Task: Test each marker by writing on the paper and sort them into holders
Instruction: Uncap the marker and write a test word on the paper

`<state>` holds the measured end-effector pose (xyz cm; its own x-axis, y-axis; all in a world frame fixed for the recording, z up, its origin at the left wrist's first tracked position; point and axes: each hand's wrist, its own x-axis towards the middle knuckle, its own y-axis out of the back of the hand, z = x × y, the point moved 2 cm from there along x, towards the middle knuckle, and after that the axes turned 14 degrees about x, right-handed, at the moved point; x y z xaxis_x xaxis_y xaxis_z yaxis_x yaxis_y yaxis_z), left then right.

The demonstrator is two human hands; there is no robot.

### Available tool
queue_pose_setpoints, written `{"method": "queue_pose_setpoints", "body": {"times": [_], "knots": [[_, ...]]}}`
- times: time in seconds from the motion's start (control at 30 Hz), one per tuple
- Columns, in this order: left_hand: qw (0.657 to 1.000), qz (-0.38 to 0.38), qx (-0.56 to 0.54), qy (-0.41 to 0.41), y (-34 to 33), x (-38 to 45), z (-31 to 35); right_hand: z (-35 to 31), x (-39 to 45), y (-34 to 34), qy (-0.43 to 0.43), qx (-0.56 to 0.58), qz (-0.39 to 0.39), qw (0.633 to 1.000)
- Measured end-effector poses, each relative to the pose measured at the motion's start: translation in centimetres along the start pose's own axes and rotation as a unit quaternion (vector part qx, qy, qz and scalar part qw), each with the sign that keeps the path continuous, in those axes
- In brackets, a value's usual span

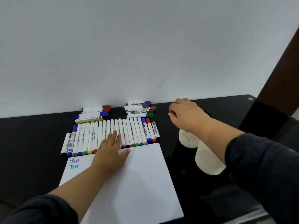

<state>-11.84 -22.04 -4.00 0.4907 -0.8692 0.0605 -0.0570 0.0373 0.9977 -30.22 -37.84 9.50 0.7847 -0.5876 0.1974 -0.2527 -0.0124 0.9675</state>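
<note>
Markers: a long row of markers (113, 135) lies side by side on the dark surface (29, 143), white barrels with coloured caps toward you: black, blue, grey, purple, green, yellow, red at the left end, then pink, black, brown, green, pink, blue, red, black toward the right. I count roughly twenty-five, though your hand covers a few.
Stacks: two small piles lie against the wall (145, 46), the left pile (95, 112) and the right pile (140, 109), each of perhaps five or six markers lying crosswise.
Paper: one white sheet of paper (137, 175) sits just in front of the row, with "Test" written twice at its top left, once in blue-purple (74, 161) and once in green (74, 166).
Holders: two white mesh holders (203, 152) stand right of the paper, touching each other; darker holders seem to stand beside them, but they blend into the surface.
Left hand: your left hand (110, 152) lies flat, fingers straight, palm on the paper's top edge and fingertips on the middle of the row, gripping nothing.
Right hand: your right hand (186, 113) hovers above the holders, well right of the row, fingers curled downward; whether it holds anything I cannot tell.
</note>
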Motion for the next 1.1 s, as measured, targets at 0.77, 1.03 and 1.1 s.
{"method": "queue_pose_setpoints", "body": {"times": [0.77,1.03,1.1], "knots": [[1.000,0.014,0.007,-0.019,-1.9,0.3,-1.5,-3.3,12.8,-11.5,0.037,-0.044,-0.106,0.993],[0.999,0.008,-0.028,-0.015,-1.5,0.0,-1.5,-3.2,15.6,-13.0,0.003,-0.067,-0.150,0.986],[0.999,0.008,-0.028,-0.015,-1.6,0.0,-1.5,-3.1,16.0,-13.0,0.000,-0.076,-0.153,0.985]]}}
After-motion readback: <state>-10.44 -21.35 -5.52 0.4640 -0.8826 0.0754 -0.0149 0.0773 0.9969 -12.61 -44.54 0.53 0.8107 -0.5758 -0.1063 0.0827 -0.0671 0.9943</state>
